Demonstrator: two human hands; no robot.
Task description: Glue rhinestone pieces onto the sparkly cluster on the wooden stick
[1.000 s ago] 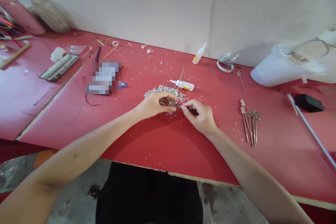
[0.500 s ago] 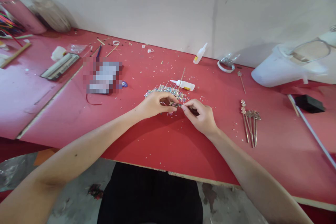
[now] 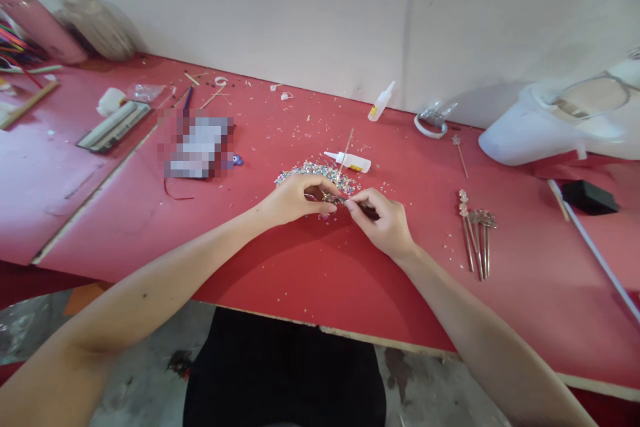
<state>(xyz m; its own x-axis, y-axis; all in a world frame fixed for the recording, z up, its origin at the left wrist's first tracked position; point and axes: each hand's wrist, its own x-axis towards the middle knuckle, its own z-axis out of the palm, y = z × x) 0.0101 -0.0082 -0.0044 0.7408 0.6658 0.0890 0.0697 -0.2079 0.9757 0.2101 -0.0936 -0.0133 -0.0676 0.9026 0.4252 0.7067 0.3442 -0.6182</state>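
Over a pile of small multicoloured chips [image 3: 315,171], my left hand [image 3: 295,200] is closed on a metal hairpin [image 3: 332,198]. Its ornate head sits between the thumb and fingers, and a thin gold stem points away from me. My right hand [image 3: 383,220] meets it from the other side, thumb and forefinger pinched at the edge of the ornate head. Whether a tiny piece lies in that pinch is too small to tell. Just beyond the hands a white glue bottle [image 3: 357,163] lies on its side.
Several finished-looking hairpins [image 3: 477,233] lie to the right, and a single one [image 3: 460,155] farther back. A second glue bottle [image 3: 381,103] and a white tape ring [image 3: 431,125] are near the wall. A white bucket [image 3: 520,123], black block [image 3: 590,197] and pink bottle [image 3: 43,20] stand around the red table [image 3: 300,273].
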